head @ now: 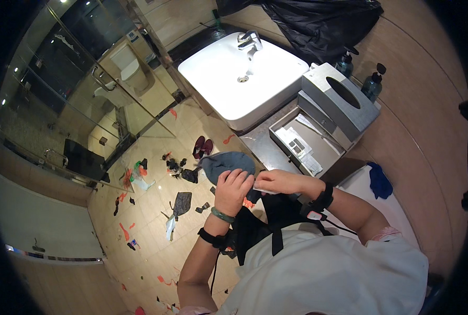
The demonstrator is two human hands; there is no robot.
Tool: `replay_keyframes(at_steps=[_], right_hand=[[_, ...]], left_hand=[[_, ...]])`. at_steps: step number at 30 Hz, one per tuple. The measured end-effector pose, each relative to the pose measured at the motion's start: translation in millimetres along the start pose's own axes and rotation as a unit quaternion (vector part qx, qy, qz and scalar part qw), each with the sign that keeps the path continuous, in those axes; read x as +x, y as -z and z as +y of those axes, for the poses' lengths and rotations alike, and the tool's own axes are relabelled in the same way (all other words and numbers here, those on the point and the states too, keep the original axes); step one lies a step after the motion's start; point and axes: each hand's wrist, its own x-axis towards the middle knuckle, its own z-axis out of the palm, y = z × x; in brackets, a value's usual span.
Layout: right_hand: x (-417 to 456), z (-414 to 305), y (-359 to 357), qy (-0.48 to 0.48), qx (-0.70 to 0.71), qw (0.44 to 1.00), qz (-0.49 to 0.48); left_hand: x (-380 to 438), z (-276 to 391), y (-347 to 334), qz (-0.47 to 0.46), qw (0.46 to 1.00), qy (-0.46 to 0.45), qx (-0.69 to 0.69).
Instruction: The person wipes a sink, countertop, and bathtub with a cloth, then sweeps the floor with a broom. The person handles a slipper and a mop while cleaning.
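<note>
My left hand (234, 191), with a green bangle on its wrist, grips the edge of a rounded grey-blue fabric piece (230, 163), possibly a cap. Beside it, my right hand (275, 182) has its fingers curled at the fabric's right edge. A thin white strip (266, 191) shows under those fingers; its kind is unclear. Black straps circle both wrists, and the right one carries a small device (315, 215) with a cable. Both hands are in front of my torso, just off the counter's front edge.
A white basin (234, 100) with a chrome faucet (250, 40) adjoins an open grey box (328, 151) holding papers. Two pump bottles (372, 84) stand behind. Dark red shoes (202, 147) and scattered scraps (182, 202) lie on the tiled floor. A glass door (112, 98) is left.
</note>
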Motion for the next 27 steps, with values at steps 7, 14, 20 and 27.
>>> replay_keyframes(at_steps=[7,14,20,27], right_hand=[[-18,18,-17,-0.083,0.34,0.927,-0.136],[-85,19,30,-0.024,0.198,0.98,0.008],[-102,35,104,-0.054,-0.268,0.914,0.298],[-75,76,121,0.011,-0.479,0.763,0.433]], left_hand=[[-26,-39,-2,-0.026,0.999,0.021,0.041],[-101,-99,-22,0.155,0.829,0.482,-0.239],[-106,-70,-76,0.163,0.757,0.491,-0.399],[-36,13,-68,0.07,0.641,0.47,-0.602]])
